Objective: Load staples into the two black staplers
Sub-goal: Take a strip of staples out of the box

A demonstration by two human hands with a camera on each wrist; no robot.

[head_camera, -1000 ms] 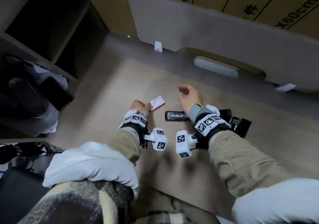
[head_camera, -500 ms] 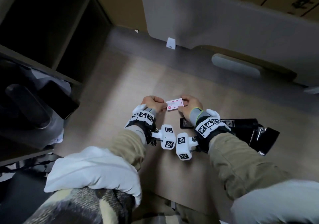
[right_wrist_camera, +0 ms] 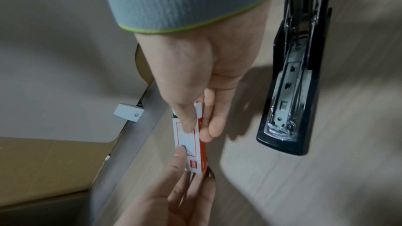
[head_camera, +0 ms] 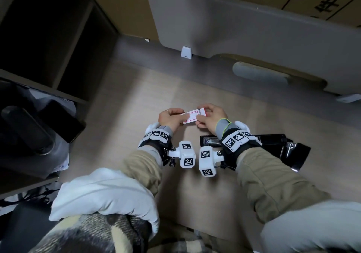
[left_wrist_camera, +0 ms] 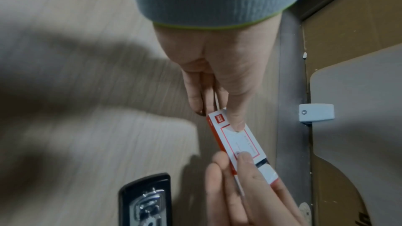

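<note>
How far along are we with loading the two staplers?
Early. One stapler already lies open on the desk, its metal channel exposed; I can't tell if it holds staples. Left hand and right hand both pinch the staple box, which looks partly slid open. Loading both staplers remains.

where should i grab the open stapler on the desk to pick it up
Grip the stapler across its long black sides near the middle, coming from above. It lies flat and opened out with the metal staple track facing up, so pinching the sides keeps fingers off the track. Both hands are busy with the staple box.
</note>
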